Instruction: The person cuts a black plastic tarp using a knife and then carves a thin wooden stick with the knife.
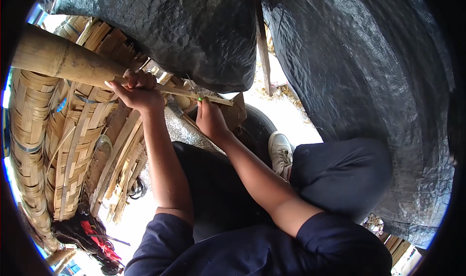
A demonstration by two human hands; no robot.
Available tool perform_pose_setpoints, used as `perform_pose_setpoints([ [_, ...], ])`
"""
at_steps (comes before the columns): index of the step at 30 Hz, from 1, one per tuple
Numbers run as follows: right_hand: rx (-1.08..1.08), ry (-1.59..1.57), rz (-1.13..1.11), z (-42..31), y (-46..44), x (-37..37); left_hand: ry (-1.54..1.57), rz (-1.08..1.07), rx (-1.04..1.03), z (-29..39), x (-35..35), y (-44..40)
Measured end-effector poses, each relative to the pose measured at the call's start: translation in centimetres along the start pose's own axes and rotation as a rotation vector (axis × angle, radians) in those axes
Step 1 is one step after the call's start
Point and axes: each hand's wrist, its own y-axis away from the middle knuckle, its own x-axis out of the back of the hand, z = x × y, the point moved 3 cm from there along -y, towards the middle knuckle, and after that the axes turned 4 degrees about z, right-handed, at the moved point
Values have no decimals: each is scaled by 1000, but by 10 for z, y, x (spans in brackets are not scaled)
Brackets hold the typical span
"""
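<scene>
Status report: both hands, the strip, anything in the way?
Left hand closed around pale strip. Right hand near its far end, holding something small and green. Black sheet hangs close by, not visibly covering either hand.

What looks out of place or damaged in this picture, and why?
A crumpled, bright-red item in a dark, tangled heap near tan woven-bamboo pieces: its colour stands out, though I cannot identify it. The slim, pale strip in the left hand shows no obvious damage.
</scene>
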Motion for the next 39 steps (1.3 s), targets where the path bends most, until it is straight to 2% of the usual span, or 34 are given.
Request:
perform_pose_setpoints([
  [1, 31, -16, 17, 13, 5, 2, 12, 0, 9, 0, 0, 0],
  [3, -232, 296, -117, 102, 30, -4, 12, -22, 18, -1, 5, 0],
  [5, -473, 435, -223, 136, 43, 30, 63, -169, 38, -1, 10, -2],
  [6, -472, 431, -217, 149, 41, 16, 64, -176, 36, 0, 7, -2],
  [8, 88, 569, -420, 165, 38, -31, 11, -92, 36, -1, 2, 4],
  [9, 92, 573, -423, 96, 35, -17, 15, -87, 34, 0, 0, 3],
  [10, -116, 141, -45, 22, 9, 5, -1, -58, 23, 1, -2, 2],
  [11, -218, 35, -63, -15, 2, 12, -19, -27, 12, 0, -1, 1],
  [13, -148, 13, -59, -13, 0, 1, -12, -4, 15, 0, 5, -1],
  [14, -150, 14, -59, 4, 6, -1, -8, 3, 15, 1, 5, 0],
  [16, -90, 221, -74, 70, 27, 0, -3, 3, 15, 2, 8, 0],
  [18, -546, 465, -153, 119, 47, 36, 26, -61, 6, 2, 10, 0],
  [19, -545, 459, -147, 121, 43, 31, 26, -69, 4, 2, 9, -1],
  [21, -104, 700, -605, 108, 33, 7, 4, -65, 13, -2, 6, 3],
  [22, -263, 415, -304, 76, 26, 7, 0, -66, 21, -3, 3, 4],
  [24, -161, 242, -52, 11, 15, 1, 9, -57, 19, -2, 0, 3],
  [25, -279, 62, -24, -15, 9, 7, 12, -51, 16, -3, 0, 3],
  [27, -126, 36, -4, -15, 5, 7, 27, -42, 21, -3, 4, 2],
  [29, -6, 125, -67, 31, 19, 8, 46, -70, 13, -2, 6, 3],
  [31, -507, 385, -131, 124, 58, 25, 36, -78, 10, -1, 11, 6],
  [32, -499, 380, -129, 130, 54, 28, 22, -81, 7, -1, 11, 5],
  [34, -455, 377, -204, 124, 51, 28, 22, -108, 11, -1, 7, 5],
  [36, -263, 401, -305, 89, 37, 3, 22, -119, 19, -3, 5, 7],
  [38, -293, 244, -22, 29, 27, 3, 94, -87, 75, -5, 2, 7],
  [39, -295, 245, -25, 28, 26, 2, 93, -84, 76, -6, 2, 8],
])
